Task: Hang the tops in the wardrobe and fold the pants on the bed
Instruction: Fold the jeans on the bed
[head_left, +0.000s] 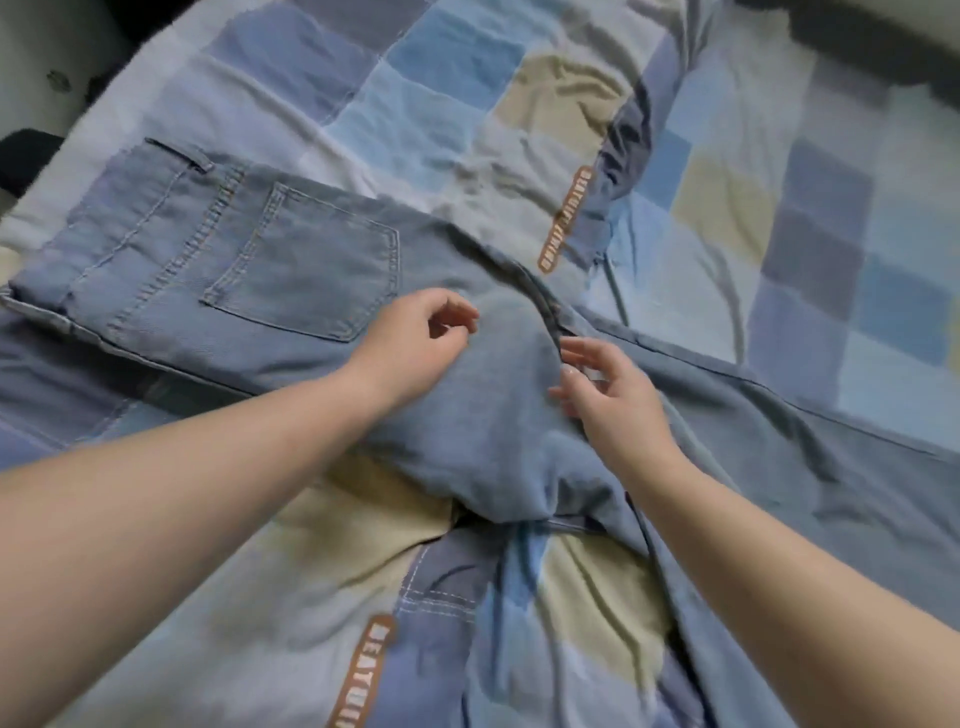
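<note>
Two hands work over our light-blue jeans, which lie on the patchwork quilt of the bed with the back pocket facing up. Our left hand hovers just past that pocket, toward the crotch, fingers loosely curled with thumb and forefinger nearly meeting (whether they pinch any denim we cannot tell). Our right hand, on the far side of the crotch seam from the pocket, has relaxed, spread fingers touching the cloth, holding nothing. We judge both are placed there to smooth the bunched seat so the legs can fold flat. Beyond the pocket's far side the denim looks stiff, with pale double stitching; around the hands it humps into soft folds. The quilt's blue, beige and grey squares are wrinkled, with an orange lettered label.
</note>
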